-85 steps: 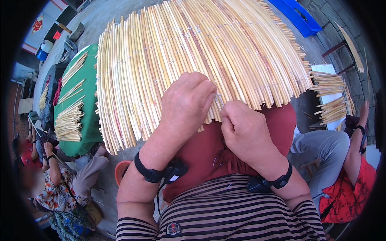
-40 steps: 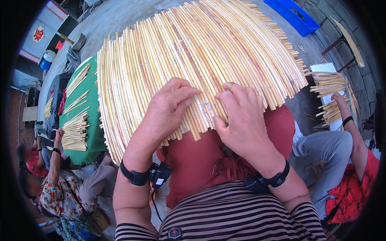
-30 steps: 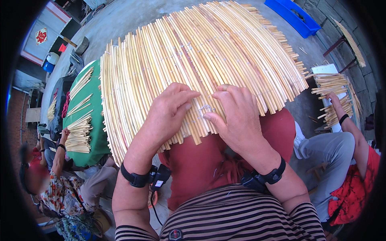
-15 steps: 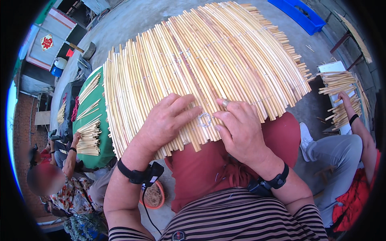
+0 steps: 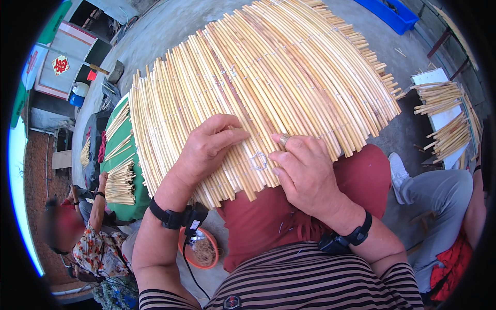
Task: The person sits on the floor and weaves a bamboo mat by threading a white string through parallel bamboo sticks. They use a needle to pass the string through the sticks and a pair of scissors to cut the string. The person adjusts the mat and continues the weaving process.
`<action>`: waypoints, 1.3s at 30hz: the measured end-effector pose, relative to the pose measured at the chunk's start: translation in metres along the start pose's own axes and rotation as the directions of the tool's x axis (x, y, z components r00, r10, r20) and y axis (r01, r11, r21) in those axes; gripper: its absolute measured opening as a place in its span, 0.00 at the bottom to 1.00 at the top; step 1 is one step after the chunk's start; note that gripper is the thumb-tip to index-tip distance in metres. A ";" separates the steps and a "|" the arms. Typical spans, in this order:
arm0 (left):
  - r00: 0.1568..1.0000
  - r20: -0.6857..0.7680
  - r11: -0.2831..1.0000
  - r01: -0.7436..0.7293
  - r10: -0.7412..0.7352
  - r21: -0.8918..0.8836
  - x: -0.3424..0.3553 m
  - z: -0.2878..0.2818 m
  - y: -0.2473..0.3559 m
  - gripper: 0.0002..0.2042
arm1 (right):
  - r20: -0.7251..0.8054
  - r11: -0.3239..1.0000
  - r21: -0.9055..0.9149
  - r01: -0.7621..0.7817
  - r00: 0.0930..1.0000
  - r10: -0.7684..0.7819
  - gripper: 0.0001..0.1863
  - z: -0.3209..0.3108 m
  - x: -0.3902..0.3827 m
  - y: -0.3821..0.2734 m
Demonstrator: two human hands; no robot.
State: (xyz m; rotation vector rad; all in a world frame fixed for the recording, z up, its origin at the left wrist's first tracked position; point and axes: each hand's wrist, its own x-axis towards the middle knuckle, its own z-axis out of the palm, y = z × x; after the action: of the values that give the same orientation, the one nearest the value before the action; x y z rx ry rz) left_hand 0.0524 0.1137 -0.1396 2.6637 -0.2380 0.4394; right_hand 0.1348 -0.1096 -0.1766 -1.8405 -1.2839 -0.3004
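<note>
A wide mat of pale, straw-coloured stalks (image 5: 294,67), bound with rows of thin white thread, lies across my lap. My left hand (image 5: 209,147) rests on its near part with the fingers bent and drawn together at the tips. Just to the right, my right hand (image 5: 305,173) is closed, its fingertips pressed in on the stalks, and a metal ring-like band (image 5: 283,139) circles one finger. Whatever either hand pinches is too small to make out. Between the hands, a loose tangle of white thread (image 5: 258,161) sits on the mat.
A person at the left reaches to stalk bundles (image 5: 120,183) on a green surface (image 5: 135,211). More bundles (image 5: 439,98) lie on a white board at the right, beside a seated person's grey-trousered leg (image 5: 436,199). An orange basin (image 5: 213,262) stands below my left forearm; a blue crate (image 5: 390,18) is far right.
My left hand has shifted slightly left, and its fingers have drawn closer together. The right-hand person's hand has left the bundles. My right hand stays nearly in place.
</note>
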 end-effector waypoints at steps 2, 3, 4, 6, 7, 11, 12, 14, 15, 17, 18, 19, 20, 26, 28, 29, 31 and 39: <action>0.999 0.019 0.999 -0.028 0.028 0.019 0.000 -0.002 -0.002 0.11 | -0.022 1.000 -0.004 0.006 1.000 -0.006 0.06 0.001 0.000 0.000; 0.999 0.028 0.999 -0.043 0.042 0.028 0.000 -0.003 -0.002 0.11 | -0.025 1.000 -0.001 0.004 1.000 -0.004 0.06 0.002 0.000 0.001; 0.999 0.027 0.999 -0.043 0.042 0.031 0.000 -0.003 -0.002 0.11 | -0.025 1.000 0.004 0.003 1.000 -0.003 0.06 0.002 -0.001 0.001; 0.999 0.025 0.998 -0.045 0.044 0.038 0.000 -0.003 -0.001 0.12 | 0.006 1.000 0.018 -0.005 1.000 0.005 0.09 0.003 -0.003 0.003; 0.998 0.028 0.997 -0.060 0.059 0.038 0.001 -0.003 -0.002 0.12 | 0.021 1.000 0.024 -0.008 1.000 0.007 0.11 0.003 -0.004 0.004; 0.990 0.068 0.988 -0.130 0.125 0.082 0.005 -0.002 -0.005 0.14 | 0.019 1.000 0.016 -0.002 1.000 0.001 0.11 0.004 -0.005 0.005; 0.986 0.085 0.983 -0.151 0.142 0.103 0.006 -0.003 -0.005 0.14 | 0.019 1.000 0.014 0.000 1.000 0.000 0.11 0.004 -0.005 0.005; 0.985 0.105 0.985 -0.148 0.138 0.092 0.005 -0.004 -0.005 0.12 | 0.006 1.000 0.009 0.005 1.000 -0.005 0.09 0.004 -0.004 0.005; 0.984 0.115 0.986 -0.146 0.136 0.087 0.005 -0.005 -0.004 0.10 | -0.007 1.000 0.006 0.007 1.000 -0.007 0.08 0.004 -0.003 0.003; 0.981 0.138 0.985 -0.152 0.139 0.088 0.007 -0.007 -0.003 0.09 | -0.017 1.000 -0.002 0.009 1.000 -0.009 0.06 0.004 -0.002 0.003; 0.979 0.150 0.984 -0.154 0.140 0.089 0.008 -0.007 -0.003 0.09 | -0.015 1.000 -0.005 0.009 1.000 -0.009 0.06 0.004 -0.002 0.003; 0.978 0.158 0.985 -0.150 0.136 0.080 0.009 -0.008 -0.003 0.09 | -0.013 1.000 -0.007 0.010 1.000 -0.010 0.07 0.004 -0.002 0.003; 0.977 0.166 0.987 -0.145 0.132 0.072 0.011 -0.008 -0.004 0.09 | -0.016 1.000 -0.007 0.014 1.000 -0.014 0.07 0.004 -0.002 0.002; 0.920 0.391 0.997 0.006 -0.036 0.077 0.031 -0.015 0.011 0.10 | 0.010 1.000 0.011 0.007 1.000 -0.007 0.11 0.006 -0.006 0.005; 0.876 0.477 0.996 0.027 -0.067 0.091 0.042 -0.018 0.011 0.10 | 0.002 1.000 0.006 0.006 1.000 -0.006 0.11 0.006 -0.006 0.005; 0.854 0.515 0.995 0.025 -0.073 0.100 0.047 -0.020 0.011 0.10 | 0.003 1.000 0.009 0.008 1.000 -0.008 0.11 0.006 -0.005 0.004; 0.824 0.565 0.996 0.004 -0.056 0.093 0.053 -0.021 0.009 0.11 | 0.006 1.000 0.011 0.006 1.000 -0.006 0.10 0.007 -0.006 0.004; 0.778 0.628 0.995 -0.059 -0.003 0.079 0.061 -0.019 0.003 0.09 | 0.033 0.999 0.033 -0.018 0.999 0.017 0.11 0.004 -0.006 0.005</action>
State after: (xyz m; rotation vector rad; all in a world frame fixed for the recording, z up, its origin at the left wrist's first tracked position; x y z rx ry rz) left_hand 0.1039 0.1135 -0.1011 2.8128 -0.4628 -0.4745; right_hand 0.1349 -0.1111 -0.1851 -1.8345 -1.2867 -0.2389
